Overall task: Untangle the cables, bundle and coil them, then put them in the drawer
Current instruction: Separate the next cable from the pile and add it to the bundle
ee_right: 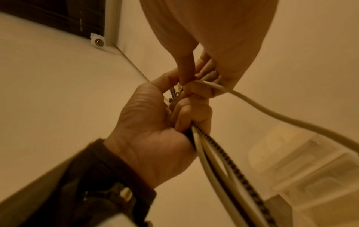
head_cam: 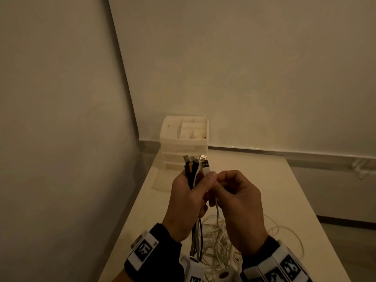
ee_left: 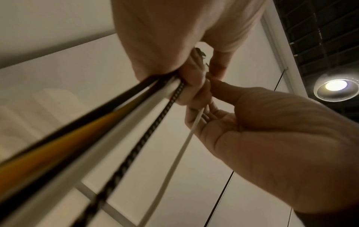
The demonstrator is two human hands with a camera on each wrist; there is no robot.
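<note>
I see the pale plastic drawer unit (head_cam: 184, 143) at the table's (head_cam: 284, 190) far corner, its top tray compartments blurred. Tags on my wristbands are unreadable. My left hand (head_cam: 186, 202) grips the bundle of cables (head_cam: 194, 169), plugs upward: smooth black, yellow, white, one braided. My right hand (head_cam: 237, 202) pinches a thin white cable (head_cam: 217, 212) beside it.
</note>
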